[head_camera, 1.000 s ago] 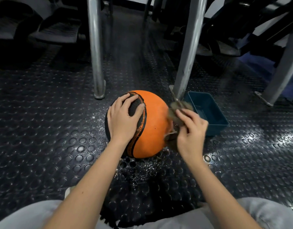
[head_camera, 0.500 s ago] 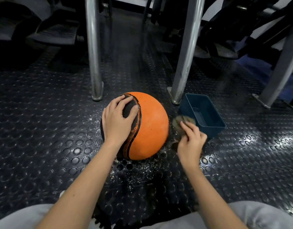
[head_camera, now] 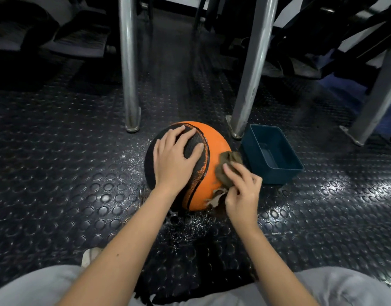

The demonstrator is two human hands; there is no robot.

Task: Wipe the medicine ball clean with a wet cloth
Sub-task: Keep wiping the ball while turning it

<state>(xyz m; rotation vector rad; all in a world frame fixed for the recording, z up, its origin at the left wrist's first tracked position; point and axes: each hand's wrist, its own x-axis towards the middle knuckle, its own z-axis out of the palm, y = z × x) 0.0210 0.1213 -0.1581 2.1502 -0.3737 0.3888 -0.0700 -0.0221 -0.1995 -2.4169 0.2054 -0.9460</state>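
L hand [head_camera: 175,160] spread flat atop medicine ball [head_camera: 216,149], R hand [head_camera: 242,191] fingers curled, pressing cloth [head_camera: 226,165] on ball's R side

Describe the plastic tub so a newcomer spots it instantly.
Find the orange-and-black medicine ball on the studded black floor. Just right of it, by a slanted metal post, sits the tub. It is the only open-topped, rectangular, dark teal thing there.

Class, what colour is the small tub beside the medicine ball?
Dark teal blue tub, seen in the head view, the only view.
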